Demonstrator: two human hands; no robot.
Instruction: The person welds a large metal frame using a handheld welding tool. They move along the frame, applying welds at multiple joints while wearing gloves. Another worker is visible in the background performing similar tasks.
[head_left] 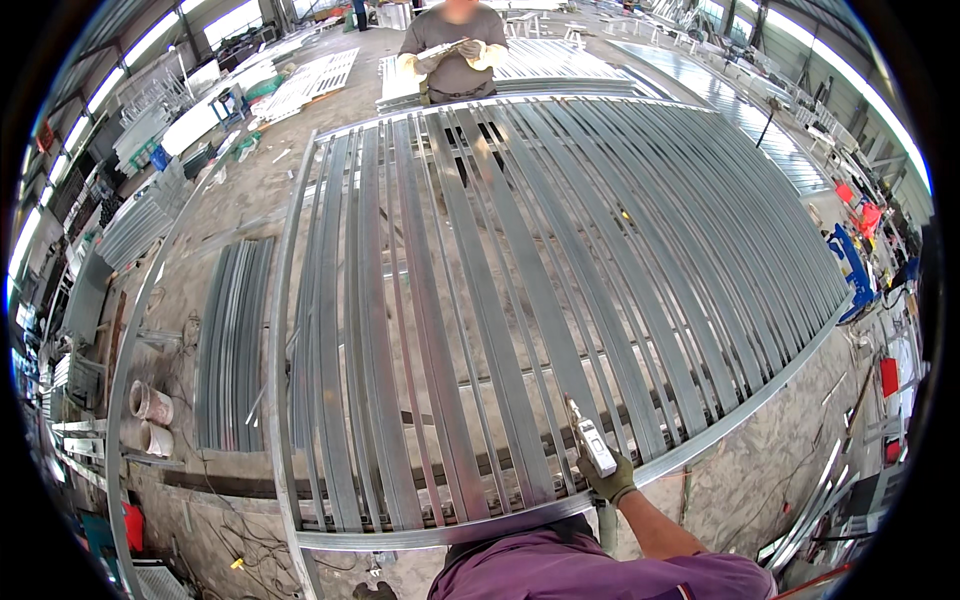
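My right hand (pixel 612 477), in a dark olive work glove, is closed around a white handheld welding gun (pixel 594 446) with a narrow metal nozzle. The nozzle points away from me, over the near edge of a large metal frame (pixel 420 538). Long grey metal slats (pixel 500 370) run from the frame's near rail to its far rail, with gaps between them. At the lower edge, a dark shape that looks like my gloved left hand (pixel 375 592) is mostly cut off. Its fingers cannot be made out. Small metal pieces (pixel 376 570) show just above it.
Across the frame stands a co-worker (pixel 455 50) in a dark top and light gloves, holding a tool. A bundle of metal profiles (pixel 235 340) lies on the floor at left, near two buckets (pixel 150 402). Cables (pixel 260 545) trail at lower left. Blue equipment (pixel 850 270) stands at right.
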